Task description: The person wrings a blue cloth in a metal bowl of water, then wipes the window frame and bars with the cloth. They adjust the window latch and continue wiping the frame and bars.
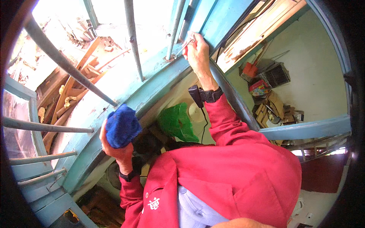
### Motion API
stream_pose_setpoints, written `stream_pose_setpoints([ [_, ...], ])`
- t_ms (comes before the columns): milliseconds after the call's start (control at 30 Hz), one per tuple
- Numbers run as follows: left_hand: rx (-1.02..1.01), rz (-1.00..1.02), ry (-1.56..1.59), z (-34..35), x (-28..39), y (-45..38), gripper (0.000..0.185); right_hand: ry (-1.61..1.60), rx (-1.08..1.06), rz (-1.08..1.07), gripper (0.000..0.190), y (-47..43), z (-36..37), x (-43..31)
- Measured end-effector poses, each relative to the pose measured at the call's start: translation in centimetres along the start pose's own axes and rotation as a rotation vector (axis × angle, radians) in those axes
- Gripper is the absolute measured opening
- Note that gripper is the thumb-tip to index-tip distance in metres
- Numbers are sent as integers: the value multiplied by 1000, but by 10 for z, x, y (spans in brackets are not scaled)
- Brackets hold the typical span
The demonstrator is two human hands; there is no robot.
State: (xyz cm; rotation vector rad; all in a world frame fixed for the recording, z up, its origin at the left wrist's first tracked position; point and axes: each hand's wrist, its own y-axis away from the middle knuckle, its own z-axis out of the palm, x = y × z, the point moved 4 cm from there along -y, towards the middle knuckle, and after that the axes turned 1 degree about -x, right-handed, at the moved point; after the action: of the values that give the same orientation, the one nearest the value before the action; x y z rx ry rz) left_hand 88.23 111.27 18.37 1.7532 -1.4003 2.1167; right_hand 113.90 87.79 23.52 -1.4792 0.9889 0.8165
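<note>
My left hand (118, 152) grips a bunched blue cloth (122, 126) beside the inner edge of a light blue wooden window sill (155, 75). My right hand (199, 54) is farther along, at the corner where the sill meets a blue shutter or casement (218, 21). Its fingers are closed on a thin metal window hook (184, 48), which slants down toward the sill near the foot of a bar. Whether the hook is fastened at its lower end, I cannot tell.
Round metal window bars (133, 40) rise from the sill. Outside lie wooden boards (82, 74). Below the sill hang a green plastic bag (179, 121) and a black cord (204, 125). Cardboard (269, 109) and a dark crate (275, 74) are piled by the wall at right.
</note>
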Motion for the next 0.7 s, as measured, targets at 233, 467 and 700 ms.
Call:
stream_pose_setpoints([
  [233, -53, 110, -138, -11, -13, 2, 58, 126, -256, -15, 28, 24, -4, -26],
  [467, -62, 113, -131, -10, -10, -2, 59, 182, -210, -167, 14, 33, -7, -38],
  [700, -96, 70, -135, -12, -10, -5, 62, 91, -48, -193, 11, 47, -21, -18],
])
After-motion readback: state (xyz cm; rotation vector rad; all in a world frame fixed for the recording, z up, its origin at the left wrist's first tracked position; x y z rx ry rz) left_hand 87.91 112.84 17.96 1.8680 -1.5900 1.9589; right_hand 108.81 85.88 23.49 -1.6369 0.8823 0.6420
